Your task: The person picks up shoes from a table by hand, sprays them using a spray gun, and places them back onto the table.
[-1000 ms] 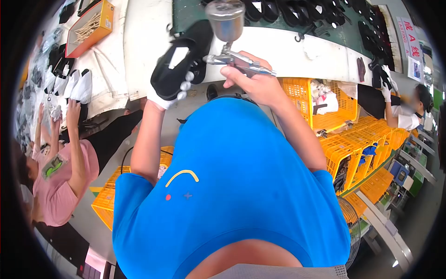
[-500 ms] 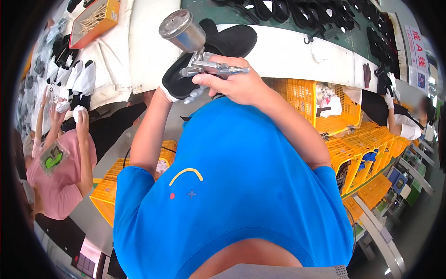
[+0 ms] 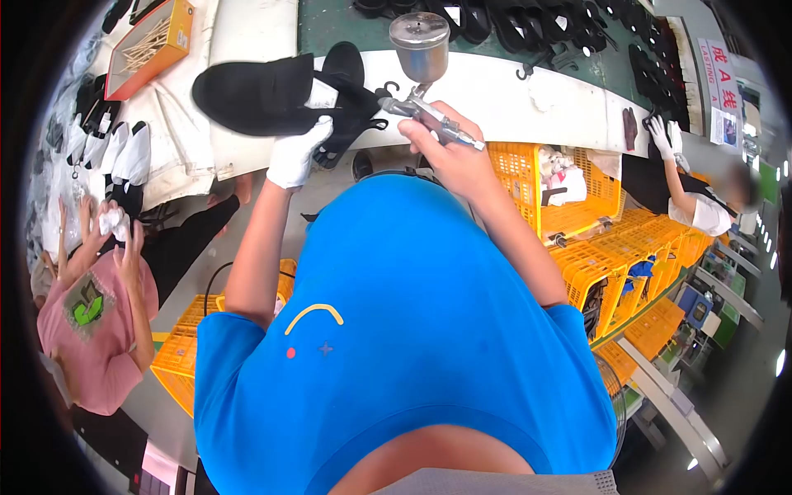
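My left hand (image 3: 299, 153), in a white glove, is closed on the heel end of a black slip-on shoe (image 3: 252, 97). The shoe lies sideways with its toe to the left, and a pale patch shows in its opening. A second black shoe (image 3: 345, 63) is just behind it, partly hidden. My bare right hand (image 3: 459, 157) is wrapped round a metal spray gun (image 3: 436, 122) with a round cup (image 3: 419, 48) on top. The gun's nozzle points left, close to the shoes' heel end.
Black shoes (image 3: 528, 25) line the green surface (image 3: 330, 21) behind the white ledge (image 3: 569, 103). An orange box of wooden sticks (image 3: 148, 45) is at left. Yellow crates (image 3: 516, 186) stand at right. People work at the left (image 3: 103, 309) and far right (image 3: 701, 206).
The spray gun has moved right and away from over the shoe. My left hand has come up, and the shoe it holds now extends left. The view has shifted slightly.
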Tool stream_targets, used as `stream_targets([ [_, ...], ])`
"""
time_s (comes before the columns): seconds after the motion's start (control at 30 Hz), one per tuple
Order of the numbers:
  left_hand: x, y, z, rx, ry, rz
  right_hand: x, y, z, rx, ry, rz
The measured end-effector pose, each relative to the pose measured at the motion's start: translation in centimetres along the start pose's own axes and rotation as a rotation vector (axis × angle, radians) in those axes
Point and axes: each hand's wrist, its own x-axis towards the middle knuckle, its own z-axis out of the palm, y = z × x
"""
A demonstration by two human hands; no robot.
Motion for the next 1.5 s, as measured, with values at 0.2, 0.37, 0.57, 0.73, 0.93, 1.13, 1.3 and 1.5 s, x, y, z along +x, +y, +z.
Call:
stream_targets([
  [0.2,-1.2,-0.6,-1.0,0.380,-0.061,0.180,1.3,1.5,-0.3,-0.424,0.088,-0.366],
  [0.37,-1.2,-0.7,-1.1,0.310,-0.066,0.160,1.7,2.6,-0.1,-0.469,0.078,-0.352],
  [0.57,2.1,-3.5,-4.5,-0.272,0.210,0.206,1.6,2.6,-0.2,-0.386,0.078,-0.315],
  [0.73,6.6,-0.5,-9.3,-0.291,0.359,-0.184,0.7,3.4,-0.7,-0.194,0.048,-0.155],
  [0.93,9.7,-6.0,-18.3,0.369,0.513,-0.239,-0.2,4.1,-1.7,-0.179,0.028,-0.082],
  [1.13,1.3,-0.1,-7.1,0.714,0.494,-0.111,-0.8,4.8,-2.3,-0.158,0.063,0.009],
  [1.3,0.3,-5.7,-3.8,0.897,-0.070,-0.448,-0.2,4.4,-2.8,-0.137,0.055,0.047],
  [1.5,-2.3,-1.0,-3.0,0.025,-0.228,-0.492,0.2,4.6,-2.9,-0.108,0.037,0.004],
])
